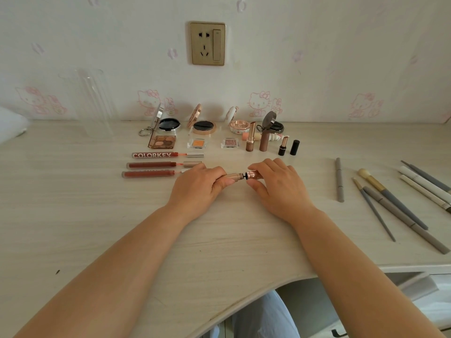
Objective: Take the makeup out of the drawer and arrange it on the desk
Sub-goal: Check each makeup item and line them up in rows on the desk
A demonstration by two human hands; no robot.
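Both hands meet over the middle of the desk (73, 203). Left hand (197, 189) grasps a gold cap (231, 177), fingers curled round it. Right hand (278, 185) grasps a pink glittery tube (253, 173), thumb beneath. Cap and tube are slightly apart, with a thin black neck showing between them; both are held just above the desk surface.

Toward the back edge, left of the hands: three red lip gloss tubes (151, 164) lie in parallel rows, each with its wand pulled partly out. Behind them, an eyeshadow palette (162, 141) and two small clear pans. Along the back edge stand four open compacts (202, 125). Right of these, several lipsticks (251, 136) stand upright, uncapped.

Near the right edge: a grey pencil (339, 179) lies alone; further right, brushes (390, 201) and pencils lie fanned out.
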